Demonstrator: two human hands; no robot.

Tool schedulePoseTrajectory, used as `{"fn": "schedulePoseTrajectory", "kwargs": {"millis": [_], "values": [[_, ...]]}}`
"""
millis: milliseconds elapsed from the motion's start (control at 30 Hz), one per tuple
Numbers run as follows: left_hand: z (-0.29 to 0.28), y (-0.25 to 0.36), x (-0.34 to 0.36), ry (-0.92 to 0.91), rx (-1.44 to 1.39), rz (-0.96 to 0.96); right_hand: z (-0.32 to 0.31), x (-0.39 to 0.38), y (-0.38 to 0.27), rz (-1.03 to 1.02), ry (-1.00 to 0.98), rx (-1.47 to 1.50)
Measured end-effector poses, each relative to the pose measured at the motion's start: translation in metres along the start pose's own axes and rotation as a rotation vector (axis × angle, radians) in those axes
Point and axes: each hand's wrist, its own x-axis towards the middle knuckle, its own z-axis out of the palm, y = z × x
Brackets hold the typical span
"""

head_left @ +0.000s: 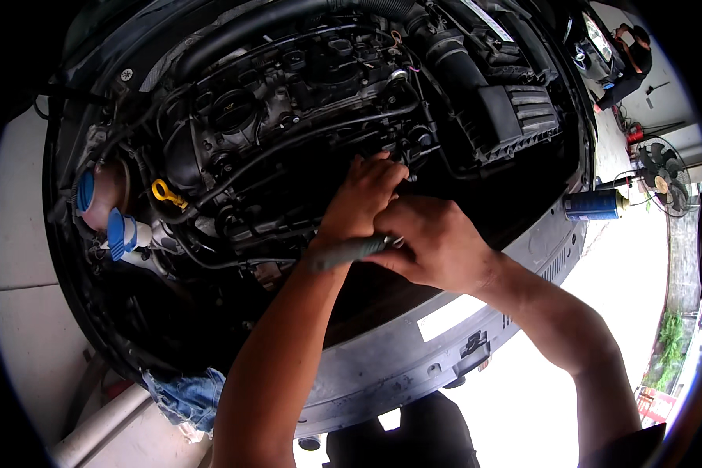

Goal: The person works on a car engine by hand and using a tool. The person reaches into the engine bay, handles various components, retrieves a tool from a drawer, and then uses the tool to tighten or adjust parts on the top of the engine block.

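Observation:
My left hand (363, 191) reaches into the engine bay with its fingers curled down beside the engine (288, 109). What those fingers hold, if anything, is hidden. Just nearer and to the right, my right hand (437, 242) is closed around a hand tool (343, 253) with a dark grey handle and a bit of bright metal. The handle sticks out leftward over my left wrist. The tool's working end cannot be seen. Past my fingers lie dark hoses and connectors, close to the black air filter housing (522, 117).
A yellow dipstick ring (162, 190), a blue reservoir cap (85, 191) and another blue cap (119, 234) stand at left. A blue rag (187, 399) hangs on the front edge. A spray can (595, 204) lies on the right rim. Beyond are a fan (663, 175) and another person (633, 66).

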Motion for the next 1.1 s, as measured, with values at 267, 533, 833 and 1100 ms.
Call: {"fn": "schedulePoseTrajectory", "kwargs": {"millis": [267, 533, 833, 1100], "values": [[0.003, -0.001, 0.0, 0.008, 0.074, -0.018, 0.048, -0.007, 0.011, 0.9, 1.334, 1.146], [0.004, -0.02, 0.002, -0.091, 0.135, 0.076, 0.017, -0.003, 0.016, 0.129, 0.172, 0.122], [0.005, -0.013, 0.0, 0.092, -0.027, 0.176, 0.051, 0.008, 0.001, 0.379, 0.61, -0.194], [0.006, -0.005, 0.007, -0.097, 0.099, -0.105, 0.056, 0.007, 0.007, 0.753, 1.093, 1.365]]}}
